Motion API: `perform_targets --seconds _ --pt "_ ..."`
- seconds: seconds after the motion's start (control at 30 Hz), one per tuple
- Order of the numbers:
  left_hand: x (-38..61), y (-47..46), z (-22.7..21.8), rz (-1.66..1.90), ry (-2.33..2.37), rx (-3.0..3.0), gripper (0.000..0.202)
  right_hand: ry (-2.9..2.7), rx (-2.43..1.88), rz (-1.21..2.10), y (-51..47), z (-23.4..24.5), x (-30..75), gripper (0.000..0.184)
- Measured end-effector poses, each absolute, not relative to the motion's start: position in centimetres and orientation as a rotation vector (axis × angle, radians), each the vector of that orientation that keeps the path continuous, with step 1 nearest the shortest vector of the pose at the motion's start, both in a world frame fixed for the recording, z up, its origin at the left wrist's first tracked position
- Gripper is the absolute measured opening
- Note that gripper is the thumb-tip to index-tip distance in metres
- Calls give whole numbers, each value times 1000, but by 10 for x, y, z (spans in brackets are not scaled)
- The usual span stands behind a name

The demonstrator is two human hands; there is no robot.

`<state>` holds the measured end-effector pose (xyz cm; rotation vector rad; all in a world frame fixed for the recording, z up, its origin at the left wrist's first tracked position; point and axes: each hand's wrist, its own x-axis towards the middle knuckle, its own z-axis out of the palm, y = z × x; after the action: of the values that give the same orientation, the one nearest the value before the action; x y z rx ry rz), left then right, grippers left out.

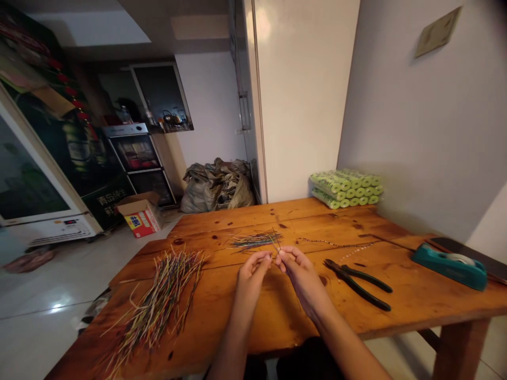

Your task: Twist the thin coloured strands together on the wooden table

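My left hand (253,268) and my right hand (298,264) are close together above the middle of the wooden table (277,322). The right fingers pinch thin wires (275,240), whose ends stick up past the fingertips. My left thumb and forefinger are pinched together just beside them, on what looks like a thin wire mostly hidden by the fingers. Behind the hands lies a small bunch of wires (253,240). To the left spreads a bigger loose heap of multicoloured wires (166,295). Pliers with dark handles (360,285) rest to the right of my right hand.
A teal tape dispenser (447,268) stands at the right, near a dark flat object (447,247). A thin dark beaded-looking strand (336,244) crosses the table behind the pliers. Green-wrapped rolls (344,188) are stacked at the back. Sacks (217,184) and a cardboard box (140,214) sit on the floor beyond.
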<state>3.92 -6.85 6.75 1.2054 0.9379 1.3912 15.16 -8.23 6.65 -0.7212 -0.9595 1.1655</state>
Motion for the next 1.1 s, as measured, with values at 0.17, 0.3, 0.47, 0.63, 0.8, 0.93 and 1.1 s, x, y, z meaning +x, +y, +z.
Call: perform_targets --seconds 0.17,0.3,0.47,0.63,0.8,0.93,1.1 --pt "40 -74 73 1411 905 1156 25 -1022 -770 1151 -86 69 147 15" --pt "40 -76 74 1477 931 1101 20 -1107 -828 1099 -88 74 145 16" --pt "39 -75 73 1503 960 1121 17 -1153 -880 1077 -86 72 143 19" --pt "36 -71 67 1607 1052 1052 22 -1259 -917 1193 -84 64 144 21" --pt "32 -70 66 1612 1072 1017 23 -1331 -918 1181 -81 62 145 23" --pt "33 -72 69 1464 989 1089 25 -1289 -898 1222 -81 72 152 26" --pt "39 -80 68 1198 941 1266 19 -1288 -874 1506 -95 76 174 28"
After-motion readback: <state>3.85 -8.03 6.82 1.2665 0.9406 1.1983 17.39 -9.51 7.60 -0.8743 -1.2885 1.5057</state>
